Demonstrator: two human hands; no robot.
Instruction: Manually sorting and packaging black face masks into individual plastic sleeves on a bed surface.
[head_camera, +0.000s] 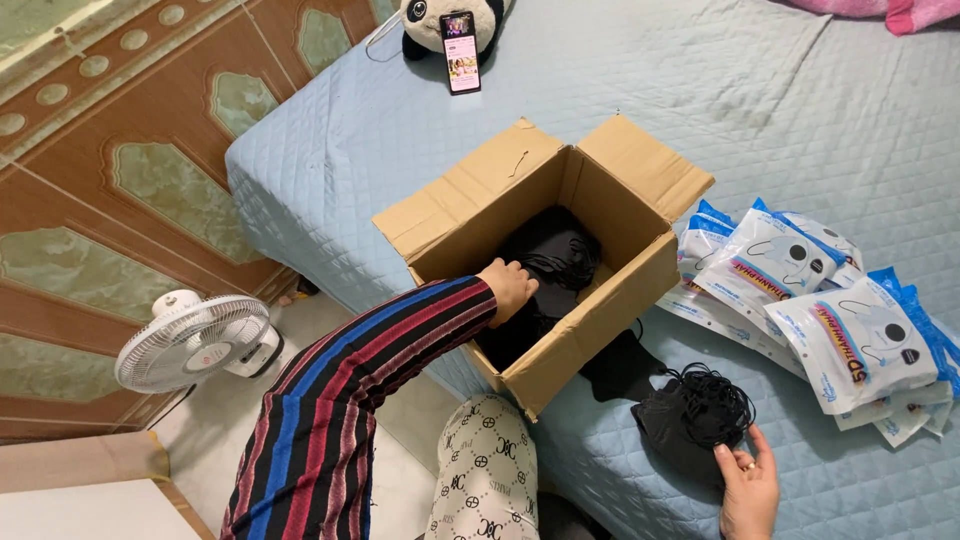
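Observation:
An open cardboard box (600, 300) sits on a light blue quilted bed (780, 110), with a heap of black face masks (550, 250) inside. My left hand (510, 287), in a striped sleeve, reaches into the box and rests on the black masks; whether it grips any I cannot tell. My right hand (748, 490) lies at the bed's near edge, fingers spread, touching a loose pile of black masks (690, 415) with tangled ear loops. A further black mask (620, 365) lies beside the box.
Several white and blue sealed mask packets (810, 290) fan out on the bed at the right. A phone (460, 50) leans on a panda plush (435, 20) at the far end. A white fan (195, 340) stands on the floor at left, by a wooden panelled wall.

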